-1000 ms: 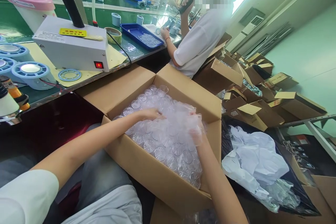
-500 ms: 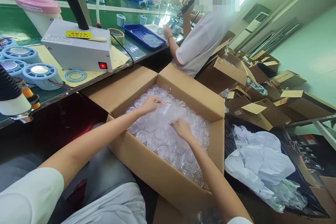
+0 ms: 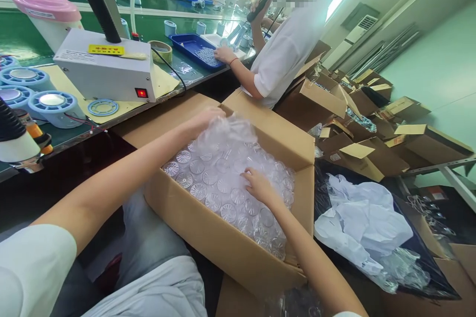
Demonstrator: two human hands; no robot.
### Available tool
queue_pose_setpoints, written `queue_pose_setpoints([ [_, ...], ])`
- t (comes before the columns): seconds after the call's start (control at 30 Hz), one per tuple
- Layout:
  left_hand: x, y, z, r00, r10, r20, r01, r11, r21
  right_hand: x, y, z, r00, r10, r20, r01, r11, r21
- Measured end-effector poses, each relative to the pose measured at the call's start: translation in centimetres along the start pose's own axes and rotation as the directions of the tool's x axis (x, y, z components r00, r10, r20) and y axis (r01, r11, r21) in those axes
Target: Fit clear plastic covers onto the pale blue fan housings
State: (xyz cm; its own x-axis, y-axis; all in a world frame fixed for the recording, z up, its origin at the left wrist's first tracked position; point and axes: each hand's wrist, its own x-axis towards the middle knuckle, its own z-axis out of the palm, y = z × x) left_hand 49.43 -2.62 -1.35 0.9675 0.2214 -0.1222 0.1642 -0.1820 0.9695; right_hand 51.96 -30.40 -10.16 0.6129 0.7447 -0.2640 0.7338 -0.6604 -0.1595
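An open cardboard box [image 3: 223, 242] stands in front of me, filled with several clear round plastic covers [image 3: 208, 183] packed in rows. My left hand [image 3: 203, 121] is raised over the box's far left corner, shut on a crumpled clear plastic bag [image 3: 230, 131] that it lifts off the covers. Lower down, my right hand [image 3: 260, 187] rests flat on the covers near the box's middle, fingers spread, holding nothing.
A green workbench [image 3: 178, 69] at left carries a white machine [image 3: 107, 67] with a red switch, blue round parts [image 3: 52, 104], a tape roll [image 3: 160, 51] and a blue tray [image 3: 201, 49]. A co-worker in white [image 3: 286, 54] sits beyond. Open cartons [image 3: 357, 124] and white paper [image 3: 364, 223] lie right.
My left hand has risen toward the box's far corner, pulling the clear plastic bag up with it. My right hand stayed pressed on the covers. The co-worker's hand reached to the blue tray.
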Motion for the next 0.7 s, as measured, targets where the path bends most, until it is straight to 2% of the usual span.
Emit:
queue_pose_setpoints([
  [0.07, -0.8, -1.2, 0.4, 0.992, -0.056, 0.110, 0.029, 0.972, 0.233, 0.5, 0.0, 0.2, 1.000, -0.009, 0.008, 0.009, 1.000, 0.004],
  [0.13, -2.2, -3.2, 1.4, 0.974, -0.141, 0.179, 0.051, 0.900, 0.432, 1.1, 0.0, 0.4, 1.000, 0.017, -0.001, -0.017, 1.000, 0.013],
  [0.27, -4.8, -6.8, 3.3, 0.934, -0.279, 0.222, 0.063, 0.743, 0.667, 1.4, 0.4, 0.4, 0.993, 0.100, -0.060, -0.097, 0.994, 0.050],
  [0.37, -5.5, -7.9, 4.1, 0.912, -0.332, 0.240, 0.054, 0.679, 0.732, 0.4, 1.2, 0.2, 0.982, 0.140, -0.126, -0.129, 0.988, 0.091],
  [0.47, -5.2, -7.9, 4.6, 0.906, -0.346, 0.243, 0.054, 0.664, 0.746, -1.0, 2.5, 0.3, 0.964, 0.178, -0.197, -0.153, 0.979, 0.136],
  [0.57, -4.7, -7.7, 4.8, 0.914, -0.332, 0.231, 0.067, 0.687, 0.723, -1.9, 3.4, 0.7, 0.947, 0.207, -0.245, -0.165, 0.970, 0.179],
  [0.7, -4.4, -7.2, 4.6, 0.923, -0.311, 0.227, 0.095, 0.755, 0.649, -1.5, 3.4, 1.4, 0.963, 0.178, -0.203, -0.131, 0.965, 0.225],
])
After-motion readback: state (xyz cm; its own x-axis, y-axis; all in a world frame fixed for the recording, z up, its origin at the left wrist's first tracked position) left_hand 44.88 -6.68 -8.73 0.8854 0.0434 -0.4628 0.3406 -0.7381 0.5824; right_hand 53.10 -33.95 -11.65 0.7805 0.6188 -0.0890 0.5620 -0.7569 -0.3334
